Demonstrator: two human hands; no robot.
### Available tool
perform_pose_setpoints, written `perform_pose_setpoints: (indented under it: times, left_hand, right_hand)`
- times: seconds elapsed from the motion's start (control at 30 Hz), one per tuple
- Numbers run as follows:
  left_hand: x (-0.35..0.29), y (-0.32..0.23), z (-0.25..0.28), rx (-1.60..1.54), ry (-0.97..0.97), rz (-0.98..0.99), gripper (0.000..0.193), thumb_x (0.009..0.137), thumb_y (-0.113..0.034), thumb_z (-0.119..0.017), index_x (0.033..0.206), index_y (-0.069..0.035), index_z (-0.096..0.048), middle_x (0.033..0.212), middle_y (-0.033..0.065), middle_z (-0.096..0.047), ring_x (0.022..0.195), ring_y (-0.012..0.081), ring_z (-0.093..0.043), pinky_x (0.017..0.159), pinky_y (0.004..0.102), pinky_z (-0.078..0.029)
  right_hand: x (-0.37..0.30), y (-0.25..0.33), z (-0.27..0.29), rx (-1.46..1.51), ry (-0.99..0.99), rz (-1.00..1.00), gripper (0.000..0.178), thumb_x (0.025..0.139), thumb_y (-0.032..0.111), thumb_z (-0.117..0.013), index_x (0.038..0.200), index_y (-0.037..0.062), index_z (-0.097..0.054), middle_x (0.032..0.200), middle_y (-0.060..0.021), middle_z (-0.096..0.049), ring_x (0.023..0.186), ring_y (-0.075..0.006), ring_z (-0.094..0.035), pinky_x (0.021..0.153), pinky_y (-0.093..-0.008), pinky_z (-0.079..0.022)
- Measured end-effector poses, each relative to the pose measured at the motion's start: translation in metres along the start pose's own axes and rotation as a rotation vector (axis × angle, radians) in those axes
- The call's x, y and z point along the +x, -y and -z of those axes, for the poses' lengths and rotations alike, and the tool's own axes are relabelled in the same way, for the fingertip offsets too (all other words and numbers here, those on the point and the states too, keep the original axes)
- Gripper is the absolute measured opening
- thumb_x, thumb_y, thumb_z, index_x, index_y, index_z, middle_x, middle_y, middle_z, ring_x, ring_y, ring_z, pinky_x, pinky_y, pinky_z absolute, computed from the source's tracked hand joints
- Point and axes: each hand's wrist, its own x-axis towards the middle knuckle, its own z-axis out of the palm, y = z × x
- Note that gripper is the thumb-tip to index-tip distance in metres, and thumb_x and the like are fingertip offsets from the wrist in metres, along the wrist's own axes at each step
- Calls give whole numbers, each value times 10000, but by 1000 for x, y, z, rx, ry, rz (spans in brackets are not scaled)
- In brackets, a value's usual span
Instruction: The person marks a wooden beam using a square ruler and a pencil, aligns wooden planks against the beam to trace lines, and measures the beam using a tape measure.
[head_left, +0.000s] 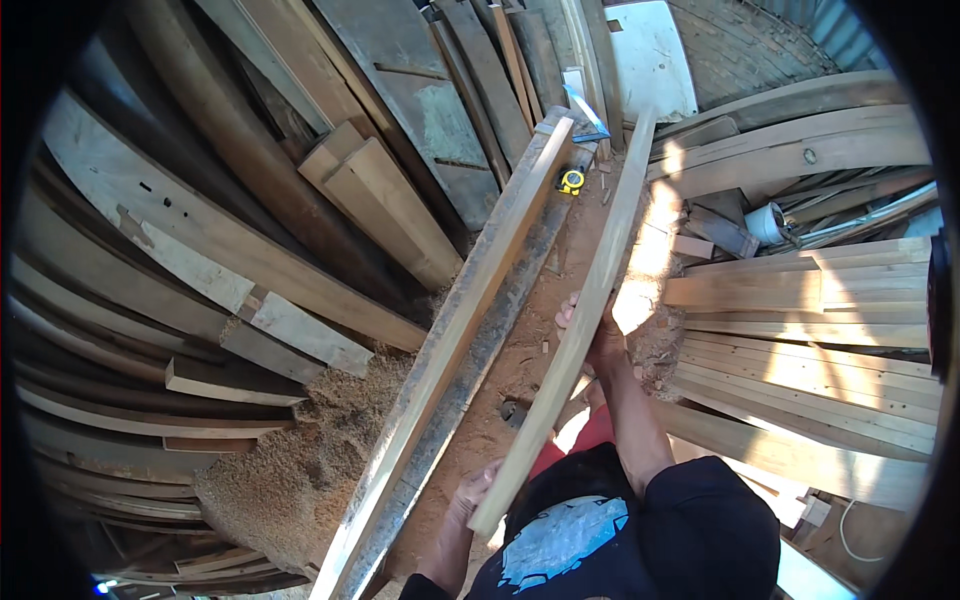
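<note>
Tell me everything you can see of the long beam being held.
A long, slim wooden beam, pale brown and apparently bare, slightly bowed in this view. It slants up the picture to the right from a blunt near end by the dark shirt. The right grip curls around it near mid-length; the left grip, partly hidden, is against its near end.

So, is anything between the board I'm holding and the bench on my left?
Besides your left hand and right fingers, nothing visible stands between the board and the bench, though a small dark object lies below. A beam lies along the bench itself.
</note>
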Motion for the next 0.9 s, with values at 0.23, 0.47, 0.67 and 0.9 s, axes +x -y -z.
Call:
perform_pose_setpoints:
  times: [0.23, 0.47, 0.67, 0.9]
  left_hand:
    - [3, -34, -10, 373, -246, -234, 1128, 668, -708, -807, 1425, 46, -446, 1361, 182, -545, 1221, 262, -539, 1036, 413, -424]
    - [9, -63, -174, 1298, -186, -588, 1097, 708, -578, -811, 1459, 68, -340, 1491, 234, -381, 1387, 329, -369, 1146, 468, -305]
    - [77, -107, -267, 1097, -207, -953, 1080, 828, -245, -738, 1546, 127, -22, 1629, 323, -59, 1539, 402, -50, 1225, 453, -133]
    - [94, -114, -275, 1120, -100, -917, 1108, 844, -236, -725, 1550, 108, 57, 1639, 317, 55, 1544, 397, -5, 1224, 454, -153]
  right_hand:
    - [-8, 1, -11, -145, -463, -23, 564, 914, 425, -728, 1315, 57, -581, 1202, -109, -683, 1069, -244, -676, 953, -396, -564]
    - [-36, -19, 66, 243, -270, -44, 464, 933, 420, -701, 1233, 71, -638, 1112, -71, -717, 990, -219, -696, 860, -369, -593]
    - [-56, -36, 93, 398, -205, -177, 451, 922, 440, -706, 1194, 84, -661, 1076, -59, -727, 959, -216, -701, 835, -372, -597]
    - [-65, -38, 88, 332, -254, -119, 453, 920, 448, -707, 1191, 88, -662, 1074, -58, -727, 958, -219, -701, 836, -379, -597]
